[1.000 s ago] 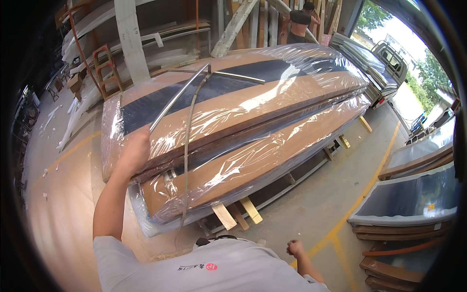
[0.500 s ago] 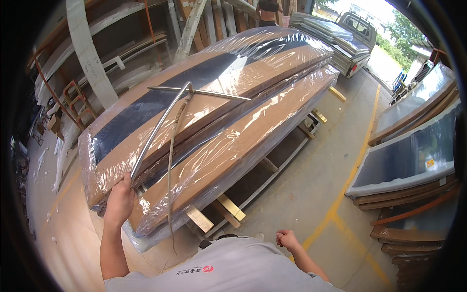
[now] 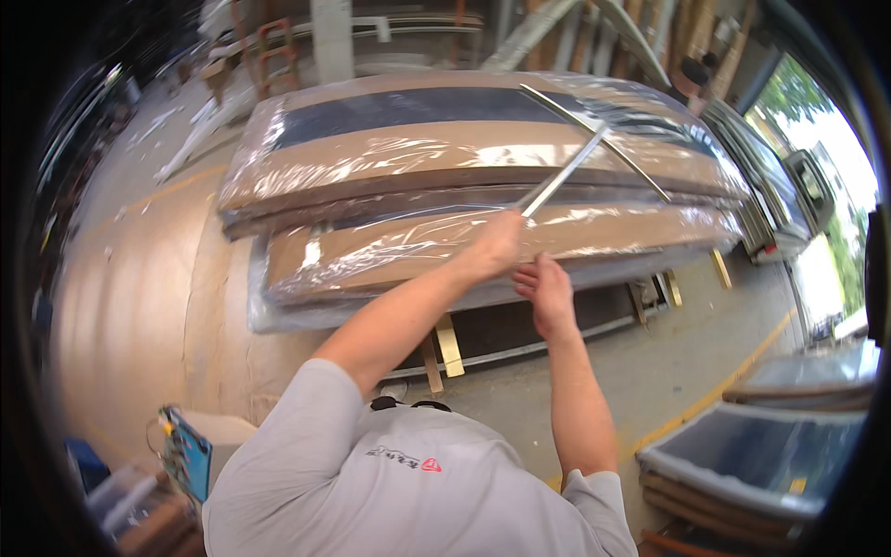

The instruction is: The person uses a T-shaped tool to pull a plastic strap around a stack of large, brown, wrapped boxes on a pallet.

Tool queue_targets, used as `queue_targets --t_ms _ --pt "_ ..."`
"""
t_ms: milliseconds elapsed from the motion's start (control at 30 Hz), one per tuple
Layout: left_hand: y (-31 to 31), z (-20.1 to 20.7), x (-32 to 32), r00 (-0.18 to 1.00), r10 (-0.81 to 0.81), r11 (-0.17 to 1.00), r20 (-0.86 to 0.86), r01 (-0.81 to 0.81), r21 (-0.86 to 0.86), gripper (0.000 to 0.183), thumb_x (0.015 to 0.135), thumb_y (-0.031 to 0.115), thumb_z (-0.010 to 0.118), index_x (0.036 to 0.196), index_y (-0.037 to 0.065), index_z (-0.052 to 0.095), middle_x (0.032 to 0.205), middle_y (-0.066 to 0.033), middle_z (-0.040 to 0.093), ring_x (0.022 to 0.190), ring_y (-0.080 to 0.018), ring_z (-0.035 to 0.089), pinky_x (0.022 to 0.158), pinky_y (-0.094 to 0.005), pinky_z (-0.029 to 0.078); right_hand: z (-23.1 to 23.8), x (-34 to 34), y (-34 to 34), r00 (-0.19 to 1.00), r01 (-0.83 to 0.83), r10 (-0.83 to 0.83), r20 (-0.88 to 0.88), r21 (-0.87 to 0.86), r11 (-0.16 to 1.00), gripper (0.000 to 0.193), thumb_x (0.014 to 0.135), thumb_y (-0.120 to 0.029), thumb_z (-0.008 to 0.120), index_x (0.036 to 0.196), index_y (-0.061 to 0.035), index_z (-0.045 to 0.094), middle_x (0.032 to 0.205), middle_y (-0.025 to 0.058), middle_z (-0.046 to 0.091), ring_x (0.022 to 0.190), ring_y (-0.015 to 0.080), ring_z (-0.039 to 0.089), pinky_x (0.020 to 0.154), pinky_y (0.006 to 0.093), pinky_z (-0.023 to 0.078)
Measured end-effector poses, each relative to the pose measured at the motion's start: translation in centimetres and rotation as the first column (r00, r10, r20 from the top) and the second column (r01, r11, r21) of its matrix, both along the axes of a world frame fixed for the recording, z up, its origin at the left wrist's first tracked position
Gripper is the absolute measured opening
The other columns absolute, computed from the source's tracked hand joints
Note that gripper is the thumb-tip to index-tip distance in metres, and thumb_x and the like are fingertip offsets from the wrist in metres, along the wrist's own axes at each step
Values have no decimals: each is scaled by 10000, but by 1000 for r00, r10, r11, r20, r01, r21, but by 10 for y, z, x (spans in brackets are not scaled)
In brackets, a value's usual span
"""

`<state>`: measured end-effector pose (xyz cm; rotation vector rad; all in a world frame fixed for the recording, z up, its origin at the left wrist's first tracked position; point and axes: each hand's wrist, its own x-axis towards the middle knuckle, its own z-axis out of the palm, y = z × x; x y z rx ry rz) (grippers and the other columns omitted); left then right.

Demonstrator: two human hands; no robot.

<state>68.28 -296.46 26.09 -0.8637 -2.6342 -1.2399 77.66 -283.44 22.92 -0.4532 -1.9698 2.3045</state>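
Note:
My left hand (image 3: 497, 243) is wrapped round the straight handle of a T-shaped metal pipe (image 3: 568, 169). The pipe's thin crossbar slants over the upper of two long packages. This upper package (image 3: 371, 147), brown with a dark band and wrapped in clear plastic film, lies behind a lower brown film-wrapped package (image 3: 390, 258). Close beside the left hand, over the near package's front edge, my right hand (image 3: 548, 290) has its fingers curled in; whatever they hold is hidden. No hose can be made out on the pipe.
Wooden bearers (image 3: 450, 345) stick out under the packages. Stacked film-wrapped panels (image 3: 756, 455) lie at the lower right, near a yellow floor line (image 3: 738, 376). A loaded truck (image 3: 780, 200) stands at the far right. A person (image 3: 691, 76) is at the back. Leaning a blue device (image 3: 188, 455) shows lower left.
My view has turned rightward along the packages. The left hand has swung the T-shaped pipe to the right, and my right hand has risen from my side to beside the left.

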Motion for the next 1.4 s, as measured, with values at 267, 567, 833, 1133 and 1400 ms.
queue_targets --t_ms 267,567,833,1133,1400 --pt "99 2 49 965 135 943 224 -194 270 398 838 95 527 1103 -199 568 1068 -389 636 1095 -457 636 958 -469 508 1 -80 110 797 -591 574 -190 -444 674 321 1045 -223 449 1241 5 560 1198 172 633 1151 312 594 1051 434 450" --pt "-138 -176 281 911 251 968 326 -236 -87 192 816 145 563 852 -35 619 821 -237 652 793 -437 643 720 -528 516 26 -105 168 977 -161 203 58 -419 893 169 1053 -149 464 1053 20 474 708 -15 370 513 72 321 433 229 303" --pt "-308 -308 455 223 759 524 611 -767 -371 255 835 169 567 874 -34 715 860 -293 663 826 -406 687 757 -488 521 49 -152 149 994 25 8 112 -283 959 180 1063 -178 433 1030 -13 499 690 -32 377 509 69 338 438 225 317" --pt "-233 -334 300 300 145 684 943 -719 124 338 873 262 604 817 -67 656 697 -148 643 643 -237 584 628 -429 472 61 -94 76 985 101 -65 159 -230 968 224 1059 -189 418 1011 11 509 660 -38 374 475 54 350 399 208 275" --pt "-185 -362 157 125 87 271 988 -958 97 380 872 335 644 802 -39 658 733 -88 616 703 -231 586 664 -381 469 75 -67 59 986 137 -114 124 -200 970 183 1055 -197 417 966 -53 489 669 -26 408 471 68 351 393 243 267"
